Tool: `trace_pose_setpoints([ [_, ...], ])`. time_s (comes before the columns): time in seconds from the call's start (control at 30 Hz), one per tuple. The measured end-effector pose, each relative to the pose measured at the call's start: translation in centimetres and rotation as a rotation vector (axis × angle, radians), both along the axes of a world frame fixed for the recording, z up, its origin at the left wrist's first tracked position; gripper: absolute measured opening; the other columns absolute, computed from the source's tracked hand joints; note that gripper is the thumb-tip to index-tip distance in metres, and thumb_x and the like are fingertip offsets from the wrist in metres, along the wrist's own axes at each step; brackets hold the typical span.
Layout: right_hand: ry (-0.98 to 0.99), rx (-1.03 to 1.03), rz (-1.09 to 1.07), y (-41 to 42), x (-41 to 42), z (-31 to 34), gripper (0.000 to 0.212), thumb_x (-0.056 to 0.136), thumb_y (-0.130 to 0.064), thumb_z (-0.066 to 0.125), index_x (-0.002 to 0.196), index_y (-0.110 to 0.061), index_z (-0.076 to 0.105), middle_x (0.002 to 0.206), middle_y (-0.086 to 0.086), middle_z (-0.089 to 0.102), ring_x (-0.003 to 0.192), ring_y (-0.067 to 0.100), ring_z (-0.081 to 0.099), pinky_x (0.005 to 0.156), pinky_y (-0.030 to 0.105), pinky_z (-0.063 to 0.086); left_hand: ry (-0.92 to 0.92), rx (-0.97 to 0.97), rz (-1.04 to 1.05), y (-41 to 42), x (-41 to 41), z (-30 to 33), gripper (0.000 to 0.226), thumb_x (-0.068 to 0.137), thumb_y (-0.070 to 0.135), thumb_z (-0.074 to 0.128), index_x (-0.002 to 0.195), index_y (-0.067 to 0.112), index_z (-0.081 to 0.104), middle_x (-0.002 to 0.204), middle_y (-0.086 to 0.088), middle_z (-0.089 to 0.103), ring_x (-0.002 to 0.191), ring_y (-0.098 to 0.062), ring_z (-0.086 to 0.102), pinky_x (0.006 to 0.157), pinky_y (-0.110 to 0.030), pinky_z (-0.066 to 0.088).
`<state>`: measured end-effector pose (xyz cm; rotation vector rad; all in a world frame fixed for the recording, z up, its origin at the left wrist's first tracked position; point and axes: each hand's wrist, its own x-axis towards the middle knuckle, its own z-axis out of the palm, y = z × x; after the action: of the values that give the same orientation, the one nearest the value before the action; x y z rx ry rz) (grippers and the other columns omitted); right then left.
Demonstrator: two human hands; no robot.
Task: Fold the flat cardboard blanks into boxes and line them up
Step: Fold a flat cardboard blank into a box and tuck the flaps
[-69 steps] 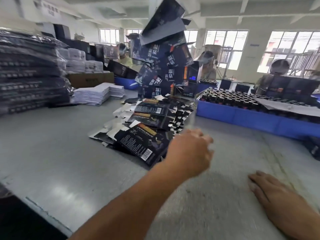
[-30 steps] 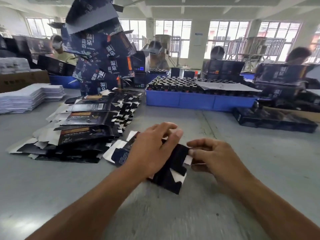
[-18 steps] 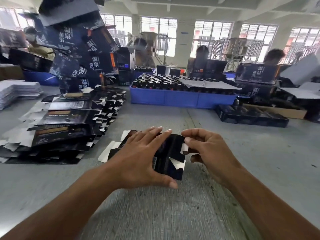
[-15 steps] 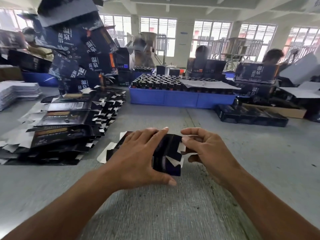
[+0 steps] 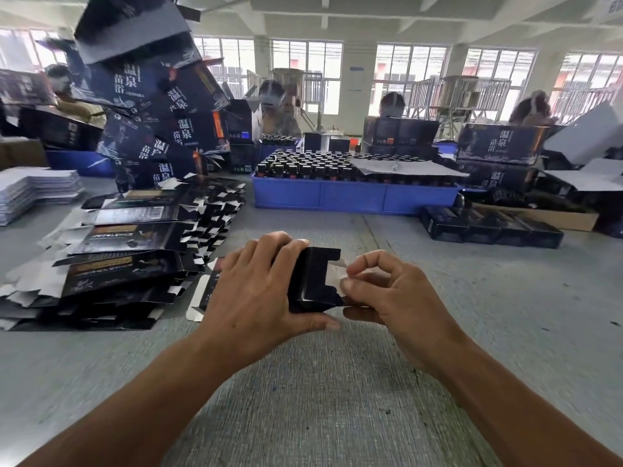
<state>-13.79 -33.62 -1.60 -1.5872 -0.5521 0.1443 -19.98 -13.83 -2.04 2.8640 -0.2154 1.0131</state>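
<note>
The left hand (image 5: 256, 291) grips a dark cardboard blank (image 5: 313, 281) that is partly opened into a box shape, fingers curled over its top edge and thumb under its near edge. The right hand (image 5: 387, 298) pinches a white end flap (image 5: 335, 281) of the same blank between thumb and forefinger, remaining fingers curled. The blank is held just above the grey table (image 5: 320, 399), at centre, near the person. Immediately left lies a fanned stack of flat blanks (image 5: 128, 251), dark printed faces up with white flaps showing. Behind that stack rises an irregular pile of folded boxes (image 5: 158, 106) bearing white characters. Farther back at centre stands a blue tray (image 5: 354, 197) filled with dark bottles (image 5: 313, 166). To the right, a row of finished dark boxes (image 5: 492, 227) rests on the table. At far left lies a stack of white sheets (image 5: 33, 190)
</note>
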Motion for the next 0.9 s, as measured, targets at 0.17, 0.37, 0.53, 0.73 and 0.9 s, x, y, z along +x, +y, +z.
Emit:
trace_pose_setpoints([
  [0.17, 0.014, -0.036, 0.057, -0.02, -0.48, 0.17, 0.017, 0.095, -0.016, 0.066, 0.105, -0.030, 0.072, 0.096, -0.002, 0.078, 0.089, 0.016, 0.076, 0.076, 0.031, 0.062, -0.017, 0.066, 0.017, -0.49, 0.10, 0.06, 0.110, 0.068, 0.097, 0.033, 0.145, 0.019, 0.039, 0.127, 0.001, 0.058, 0.112, -0.021, 0.056, 0.098, -0.045, 0.041],
  [0.37, 0.101, 0.010, 0.141, -0.07, -0.66, 0.61, 0.032, 0.095, -0.016, 0.066, 0.123, -0.031, 0.062, 0.098, 0.005, 0.078, 0.090, 0.022, 0.076, 0.076, 0.033, 0.063, -0.032, 0.050, -0.031, -0.22, 0.01, 0.08, 0.104, 0.074, 0.094, 0.032, 0.151, 0.025, 0.033, 0.125, 0.002, 0.058, 0.108, -0.020, 0.056, 0.095, -0.045, 0.041],
  [0.53, -0.014, -0.067, 0.062, -0.13, -0.61, 0.68, 0.045, 0.094, -0.008, 0.066, 0.126, -0.040, 0.061, 0.104, 0.003, 0.075, 0.089, 0.018, 0.076, 0.076, 0.032, 0.062, -0.022, 0.074, -0.086, -0.02, -0.08, 0.13, 0.077, 0.087, 0.084, 0.032, 0.153, 0.044, 0.025, 0.136, -0.005, 0.050, 0.119, -0.024, 0.049, 0.100, -0.048, 0.040],
  [0.73, -0.287, -0.190, -0.102, -0.20, -0.74, 0.80, 0.053, 0.097, -0.011, 0.063, 0.139, -0.042, 0.054, 0.116, -0.005, 0.068, 0.087, 0.003, 0.072, 0.064, 0.016, 0.055, 0.028, 0.054, -0.153, 0.01, -0.25, 0.51, 0.063, 0.092, 0.074, 0.036, 0.149, 0.050, 0.030, 0.147, -0.004, 0.040, 0.124, -0.024, 0.045, 0.098, -0.048, 0.045],
  [0.9, -0.360, -0.253, -0.143, -0.01, -0.88, 0.86, 0.054, 0.098, -0.013, 0.061, 0.140, -0.046, 0.051, 0.116, -0.009, 0.068, 0.088, 0.003, 0.071, 0.063, 0.017, 0.055, -0.004, 0.000, -0.205, 0.06, -0.30, 0.67, 0.061, 0.087, 0.064, 0.055, 0.144, 0.044, 0.045, 0.146, -0.003, 0.041, 0.126, -0.026, 0.046, 0.098, -0.050, 0.046],
])
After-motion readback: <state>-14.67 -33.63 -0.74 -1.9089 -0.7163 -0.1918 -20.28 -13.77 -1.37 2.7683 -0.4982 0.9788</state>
